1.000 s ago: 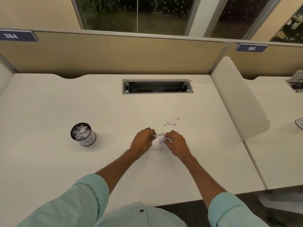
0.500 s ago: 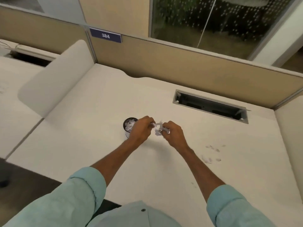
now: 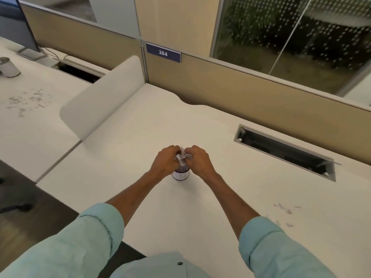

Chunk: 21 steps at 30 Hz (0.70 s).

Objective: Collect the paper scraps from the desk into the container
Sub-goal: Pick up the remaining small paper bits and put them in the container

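My left hand (image 3: 165, 161) and my right hand (image 3: 198, 161) are close together, both gripping a bundle of white paper scraps (image 3: 182, 156) between them. They hover right over the small round container (image 3: 180, 175), white with a dark rim, which stands on the white desk (image 3: 200, 125); its opening is hidden by my hands. A few small scraps (image 3: 285, 212) lie on the desk to the right of my right forearm.
A long cable slot (image 3: 285, 152) is set into the desk at the right rear. A beige partition with sign 384 (image 3: 163, 53) runs behind. A rounded white divider (image 3: 100, 101) separates the left desk, which holds scattered scraps (image 3: 26, 102) and a cup (image 3: 7, 67).
Both hands lifted the gathered scraps off the desk and carried them leftwards, ending over the container. My view swung left with them.
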Each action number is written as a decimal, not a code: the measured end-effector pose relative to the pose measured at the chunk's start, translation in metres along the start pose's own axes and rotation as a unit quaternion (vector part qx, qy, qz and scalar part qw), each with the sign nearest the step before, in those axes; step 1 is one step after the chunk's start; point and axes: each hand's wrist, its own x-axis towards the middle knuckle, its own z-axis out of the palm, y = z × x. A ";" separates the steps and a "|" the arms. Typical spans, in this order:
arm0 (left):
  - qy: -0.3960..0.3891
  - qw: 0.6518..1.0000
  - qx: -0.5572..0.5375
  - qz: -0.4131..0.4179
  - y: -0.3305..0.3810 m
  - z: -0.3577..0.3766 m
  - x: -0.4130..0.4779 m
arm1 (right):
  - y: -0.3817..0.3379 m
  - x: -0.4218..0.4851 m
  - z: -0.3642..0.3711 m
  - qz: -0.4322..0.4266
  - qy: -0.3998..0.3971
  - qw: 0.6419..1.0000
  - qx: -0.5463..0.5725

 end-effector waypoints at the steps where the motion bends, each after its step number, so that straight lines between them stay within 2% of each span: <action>1: 0.001 1.000 -0.012 -0.003 -0.003 0.001 -0.001 | 0.000 0.001 0.000 0.001 -0.010 1.000 -0.003; 7: 0.014 0.994 -0.105 0.019 -0.011 0.007 -0.016 | 0.005 0.001 -0.003 -0.001 -0.038 0.999 0.016; 11: 0.051 0.991 -0.123 0.027 -0.016 0.007 -0.022 | 0.003 -0.001 -0.008 0.018 -0.051 0.997 0.058; 21: 0.063 0.986 -0.151 0.037 -0.024 0.002 -0.028 | 0.008 -0.005 -0.001 0.029 0.032 0.995 0.088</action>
